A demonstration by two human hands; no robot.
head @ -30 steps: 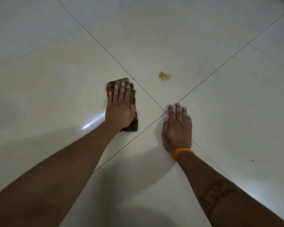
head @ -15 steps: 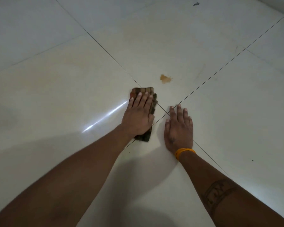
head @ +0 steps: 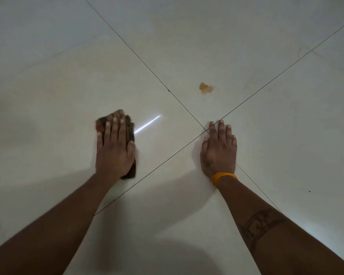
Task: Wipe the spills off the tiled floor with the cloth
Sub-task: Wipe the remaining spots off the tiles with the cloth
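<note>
My left hand point(head: 114, 149) lies flat on a folded brown cloth point(head: 130, 128) and presses it against the pale tiled floor point(head: 48, 96), left of where the tile joints cross. The cloth shows past my fingertips and along the thumb side; the rest is hidden under my palm. A small orange-brown spill point(head: 205, 88) sits on the far tile, well up and to the right of the cloth. My right hand point(head: 218, 150) rests flat on the floor just below the joint crossing, fingers together, an orange band at the wrist, holding nothing.
Dark grout lines point(head: 168, 90) cross in an X near my right fingertips. A bright streak of reflected light point(head: 147, 124) lies beside the cloth. A tiny dark speck point(head: 309, 191) sits at the right. Faint yellowish smears show on the far tiles.
My left hand slid the cloth right toward the joint crossing, then back left and nearer to me. My right hand stayed planted on the floor.
</note>
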